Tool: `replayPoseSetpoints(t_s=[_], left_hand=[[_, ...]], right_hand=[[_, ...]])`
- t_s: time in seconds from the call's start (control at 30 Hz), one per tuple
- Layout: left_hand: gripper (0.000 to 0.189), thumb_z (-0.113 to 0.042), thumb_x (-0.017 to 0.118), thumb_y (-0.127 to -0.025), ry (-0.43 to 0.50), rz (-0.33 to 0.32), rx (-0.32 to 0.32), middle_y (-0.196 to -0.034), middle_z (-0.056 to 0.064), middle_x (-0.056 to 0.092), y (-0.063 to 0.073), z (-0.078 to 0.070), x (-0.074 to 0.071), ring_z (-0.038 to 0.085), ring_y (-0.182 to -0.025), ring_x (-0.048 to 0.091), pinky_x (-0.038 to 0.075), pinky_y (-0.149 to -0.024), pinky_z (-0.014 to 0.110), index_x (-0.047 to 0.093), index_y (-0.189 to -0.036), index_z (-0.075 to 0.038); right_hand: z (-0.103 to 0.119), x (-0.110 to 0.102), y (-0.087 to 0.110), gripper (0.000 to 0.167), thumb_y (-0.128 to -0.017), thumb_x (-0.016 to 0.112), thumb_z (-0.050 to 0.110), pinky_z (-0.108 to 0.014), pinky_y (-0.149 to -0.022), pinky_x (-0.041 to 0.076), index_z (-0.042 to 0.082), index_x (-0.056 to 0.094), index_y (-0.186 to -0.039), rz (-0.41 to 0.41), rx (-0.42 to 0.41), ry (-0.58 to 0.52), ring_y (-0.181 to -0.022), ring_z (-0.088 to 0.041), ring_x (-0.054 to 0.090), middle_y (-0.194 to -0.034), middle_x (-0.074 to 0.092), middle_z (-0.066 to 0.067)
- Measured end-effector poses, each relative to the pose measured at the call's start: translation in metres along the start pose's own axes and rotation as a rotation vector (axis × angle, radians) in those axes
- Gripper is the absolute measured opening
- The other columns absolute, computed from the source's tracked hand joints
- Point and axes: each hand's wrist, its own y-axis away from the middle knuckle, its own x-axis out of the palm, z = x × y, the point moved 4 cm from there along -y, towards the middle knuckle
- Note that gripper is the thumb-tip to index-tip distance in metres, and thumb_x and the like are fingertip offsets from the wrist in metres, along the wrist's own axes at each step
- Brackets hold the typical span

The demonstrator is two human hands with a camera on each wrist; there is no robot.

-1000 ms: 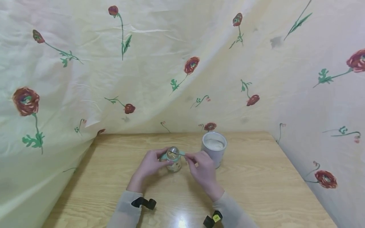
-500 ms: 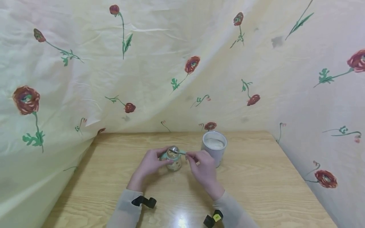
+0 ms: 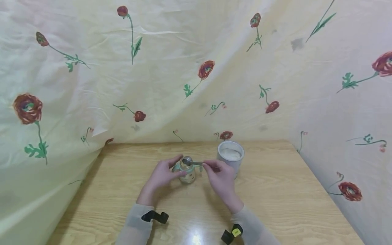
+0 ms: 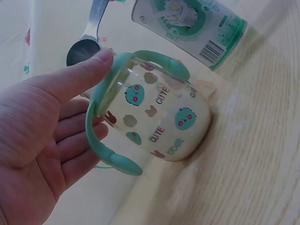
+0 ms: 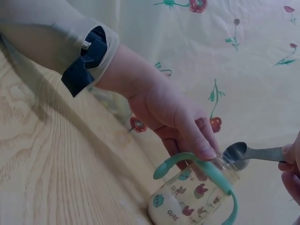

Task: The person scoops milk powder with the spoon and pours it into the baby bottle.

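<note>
A clear baby bottle (image 3: 189, 177) with mint-green handles stands on the table, its mouth uncovered. Chick-like prints and "CUTE" lettering mark its side, and pale contents show low inside it (image 4: 154, 108). My left hand (image 3: 163, 174) holds the bottle at the collar, thumb on the near side and fingers behind. My right hand (image 3: 222, 177) pinches the handle of a metal measuring spoon (image 5: 265, 153). The spoon's round bowl lies right over the bottle's mouth, dark hollow showing in the left wrist view. In the right wrist view only the right fingertips (image 5: 293, 157) show at the edge.
A tall white can (image 3: 234, 167) of white powder, without a lid, stands just behind the right hand. Its side carries a barcode and green print. Wooden table (image 3: 275, 190) extends around, with a flower-patterned cloth (image 3: 165, 85) hanging behind and at both sides.
The right hand has shifted slightly right, and the measuring spoon's bowl has turned over the bottle's mouth. More of the bottle's right handle shows. The left hand and can stay put.
</note>
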Motion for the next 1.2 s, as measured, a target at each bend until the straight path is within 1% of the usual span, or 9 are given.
replayPoseSetpoints(t_s=[0.17, 0.3, 0.43, 0.53, 0.67, 0.77, 0.97, 1.1, 1.2], left_hand=[[0.073, -0.040, 0.089, -0.089, -0.003, -0.043, 0.006, -0.155, -0.006, 0.057, 0.001, -0.003, -0.004, 0.032, -0.145, 0.052, 0.041, -0.121, 0.055, 0.059, -0.155, -0.025], [0.070, -0.042, 0.088, -0.090, 0.006, -0.073, 0.009, -0.153, -0.010, 0.059, 0.001, -0.008, -0.006, 0.030, -0.146, 0.051, 0.041, -0.121, 0.057, 0.061, -0.153, -0.029], [0.069, -0.040, 0.088, -0.091, 0.004, -0.078, 0.025, -0.154, -0.010, 0.058, 0.000, -0.013, -0.006, 0.029, -0.145, 0.052, 0.041, -0.121, 0.055, 0.061, -0.153, -0.029], [0.069, -0.035, 0.088, -0.092, 0.004, -0.096, 0.051, -0.155, -0.006, 0.058, 0.000, -0.017, -0.005, 0.031, -0.145, 0.052, 0.041, -0.121, 0.055, 0.060, -0.154, -0.025], [0.069, -0.032, 0.089, -0.091, 0.013, -0.165, 0.077, -0.155, -0.001, 0.058, 0.005, -0.029, -0.008, 0.033, -0.144, 0.053, 0.042, -0.120, 0.056, 0.061, -0.153, -0.024], [0.068, -0.031, 0.089, -0.091, 0.029, -0.189, 0.109, -0.154, 0.002, 0.058, 0.004, -0.039, -0.008, 0.032, -0.143, 0.054, 0.043, -0.119, 0.055, 0.062, -0.152, -0.022], [0.066, -0.030, 0.087, -0.093, 0.048, -0.181, 0.194, -0.154, 0.003, 0.058, -0.006, -0.058, 0.002, 0.027, -0.143, 0.055, 0.044, -0.119, 0.051, 0.062, -0.152, -0.020], [0.064, -0.030, 0.086, -0.094, 0.085, -0.190, 0.194, -0.154, -0.002, 0.057, -0.011, -0.066, 0.013, 0.025, -0.143, 0.054, 0.045, -0.118, 0.050, 0.062, -0.152, -0.020], [0.064, -0.030, 0.085, -0.095, 0.117, -0.193, 0.199, -0.155, -0.002, 0.057, -0.015, -0.071, 0.022, 0.026, -0.144, 0.054, 0.044, -0.118, 0.052, 0.061, -0.153, -0.016]], right_hand=[[-0.002, -0.002, -0.002, 0.012, -0.086, 0.085, -0.006, -0.016, -0.064, 0.056, 0.003, 0.081, -0.093, -0.035, 0.156, -0.097, -0.071, -0.014, 0.069, -0.088, 0.080, -0.011], [-0.001, -0.007, -0.004, 0.010, -0.088, 0.083, -0.008, -0.016, -0.063, 0.055, -0.001, 0.079, -0.094, -0.070, 0.190, -0.157, -0.071, -0.009, 0.068, -0.088, 0.079, -0.013], [-0.001, -0.013, -0.008, 0.008, -0.090, 0.082, -0.006, -0.017, -0.062, 0.057, -0.003, 0.078, -0.096, -0.079, 0.231, -0.176, -0.070, -0.008, 0.068, -0.088, 0.078, -0.017], [-0.004, -0.018, -0.009, 0.007, -0.091, 0.081, -0.004, -0.018, -0.062, 0.058, -0.003, 0.078, -0.098, -0.085, 0.305, -0.192, -0.069, -0.007, 0.068, -0.088, 0.078, -0.012], [-0.004, -0.029, -0.016, 0.010, -0.093, 0.081, -0.001, -0.019, -0.066, 0.058, -0.005, 0.076, -0.101, -0.108, 0.377, -0.224, -0.072, -0.008, 0.068, -0.087, 0.077, -0.002], [-0.005, -0.042, -0.022, 0.011, -0.095, 0.079, 0.001, -0.019, -0.067, 0.058, -0.006, 0.076, -0.102, -0.136, 0.400, -0.229, -0.072, -0.009, 0.067, -0.084, 0.075, 0.002], [-0.015, -0.072, -0.036, 0.012, -0.095, 0.079, -0.001, -0.018, -0.067, 0.060, -0.010, 0.074, -0.102, -0.209, 0.387, -0.211, -0.071, -0.011, 0.067, -0.083, 0.075, 0.006], [-0.019, -0.087, -0.043, 0.013, -0.095, 0.080, 0.001, -0.018, -0.068, 0.060, -0.010, 0.075, -0.102, -0.197, 0.375, -0.159, -0.071, -0.015, 0.070, -0.083, 0.075, 0.009], [-0.022, -0.094, -0.047, 0.014, -0.096, 0.080, 0.002, -0.018, -0.068, 0.061, -0.009, 0.076, -0.102, -0.193, 0.372, -0.127, -0.071, -0.015, 0.071, -0.083, 0.075, 0.010]])
